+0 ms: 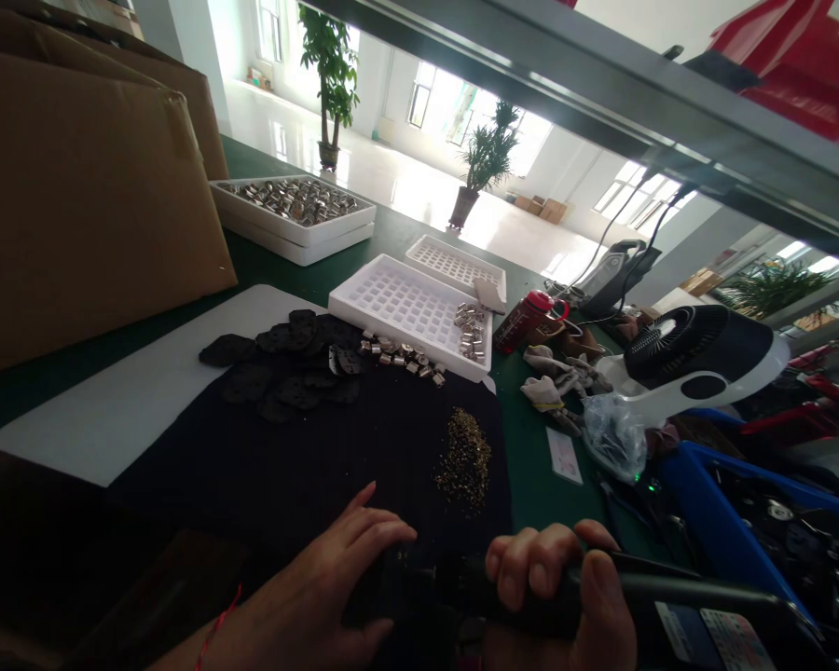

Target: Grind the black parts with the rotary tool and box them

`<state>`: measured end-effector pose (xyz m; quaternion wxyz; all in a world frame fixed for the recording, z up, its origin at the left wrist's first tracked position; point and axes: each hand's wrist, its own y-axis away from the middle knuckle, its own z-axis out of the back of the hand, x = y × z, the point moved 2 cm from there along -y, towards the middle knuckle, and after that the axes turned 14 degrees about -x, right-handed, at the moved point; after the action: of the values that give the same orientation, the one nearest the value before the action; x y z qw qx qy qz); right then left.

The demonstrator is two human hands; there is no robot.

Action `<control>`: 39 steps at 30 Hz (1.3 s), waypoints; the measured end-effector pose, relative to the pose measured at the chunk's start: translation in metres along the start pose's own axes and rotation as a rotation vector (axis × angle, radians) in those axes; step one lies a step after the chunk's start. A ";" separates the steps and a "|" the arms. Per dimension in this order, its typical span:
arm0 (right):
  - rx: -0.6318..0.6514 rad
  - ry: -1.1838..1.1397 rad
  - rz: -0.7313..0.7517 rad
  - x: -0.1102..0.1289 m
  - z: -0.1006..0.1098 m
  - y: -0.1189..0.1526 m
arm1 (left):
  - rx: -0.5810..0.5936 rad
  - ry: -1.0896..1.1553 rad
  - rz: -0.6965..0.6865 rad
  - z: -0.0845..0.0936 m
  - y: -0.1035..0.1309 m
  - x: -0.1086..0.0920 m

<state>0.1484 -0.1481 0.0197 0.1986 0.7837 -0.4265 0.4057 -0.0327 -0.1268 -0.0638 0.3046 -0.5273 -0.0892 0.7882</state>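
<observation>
My right hand [559, 596] is wrapped round a dark, long-bodied power tool [657, 596] with labels on its side, held across the lower right. At the tool's tip is my left hand [336, 578], thumb and fingers curved round a dark part [391, 582] that is hard to make out against the black cloth [272, 475]. Beyond the hands, a pile of tiny brass-coloured screws [465, 461] lies on the cloth. Farther off are flat black discs [300, 363] and small silver metal pieces [402, 356] beside a white gridded tray [409, 312].
A stacked white tray [300, 219] of metal pieces stands by a cardboard box [90, 186] at left. To the right are a red bottle [531, 317], gloves [552, 377], a fan [699, 354] and a blue bin [713, 522]. A metal beam [566, 93] crosses overhead.
</observation>
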 end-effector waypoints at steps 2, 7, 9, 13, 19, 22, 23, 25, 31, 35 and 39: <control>-0.004 0.003 -0.008 -0.002 -0.001 0.001 | -0.018 0.024 -0.009 -0.002 0.002 0.002; -0.026 0.033 -0.015 -0.005 -0.004 0.003 | -0.054 0.060 -0.014 -0.009 0.007 0.009; -0.025 0.044 -0.022 -0.007 -0.006 0.003 | -0.056 0.070 -0.018 -0.010 0.008 0.010; -0.030 0.064 -0.029 -0.009 -0.010 0.003 | -0.057 0.067 -0.026 -0.008 0.006 0.008; -0.041 0.098 -0.036 -0.009 -0.012 0.003 | -0.050 0.076 -0.034 -0.009 0.004 0.008; -0.031 0.105 -0.036 -0.007 -0.011 0.002 | -0.045 0.076 -0.026 -0.010 0.006 0.009; -0.029 0.103 -0.032 -0.007 -0.011 0.002 | -0.047 0.075 -0.027 -0.010 0.006 0.009; -0.023 0.097 -0.014 -0.007 -0.011 0.003 | -0.051 0.072 -0.025 -0.010 0.006 0.009; 0.082 0.054 0.095 -0.010 -0.016 0.015 | -0.086 0.062 -0.015 -0.015 0.007 0.012; 0.222 0.091 0.221 -0.012 -0.020 0.027 | -0.107 0.047 -0.021 -0.020 0.010 0.016; 0.413 0.157 0.305 -0.016 -0.017 0.033 | -0.128 0.046 -0.037 -0.020 0.008 0.014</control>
<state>0.1081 -0.1471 0.0157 0.0034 0.7003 -0.4311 0.5690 -0.0218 -0.1291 -0.0872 0.2867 -0.5618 -0.1423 0.7629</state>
